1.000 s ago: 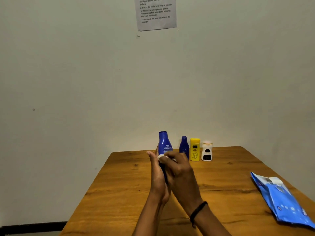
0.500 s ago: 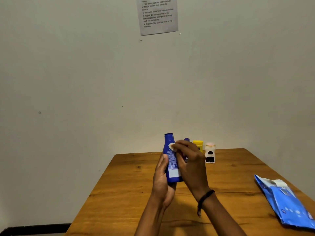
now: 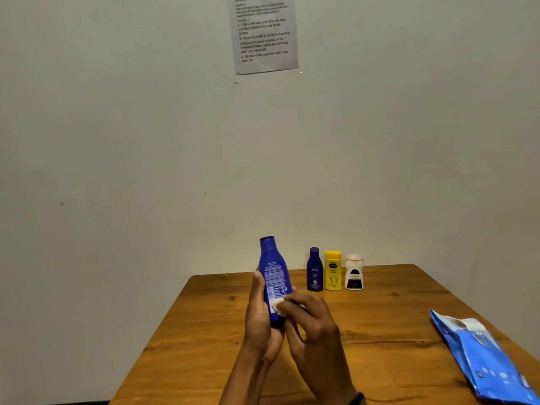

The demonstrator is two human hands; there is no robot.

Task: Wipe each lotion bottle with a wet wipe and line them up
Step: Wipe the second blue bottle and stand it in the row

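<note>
My left hand (image 3: 258,320) holds a tall dark blue lotion bottle (image 3: 273,271) upright above the table, its printed back label facing me. My right hand (image 3: 314,325) pinches a small white wet wipe (image 3: 277,306) against the lower part of that bottle. At the far edge of the wooden table (image 3: 204,331) three bottles stand in a row: a small dark blue bottle (image 3: 314,270), a yellow bottle (image 3: 333,270) and a white bottle with a black label (image 3: 354,273).
A blue pack of wet wipes (image 3: 485,361) lies at the table's right edge. A printed instruction sheet (image 3: 263,33) hangs on the pale wall behind the table. A dark band sits on my right wrist.
My right hand slid the wipe from the bottle's neck down to its lower body. The bottle turned its back label to me and stays held in my left hand.
</note>
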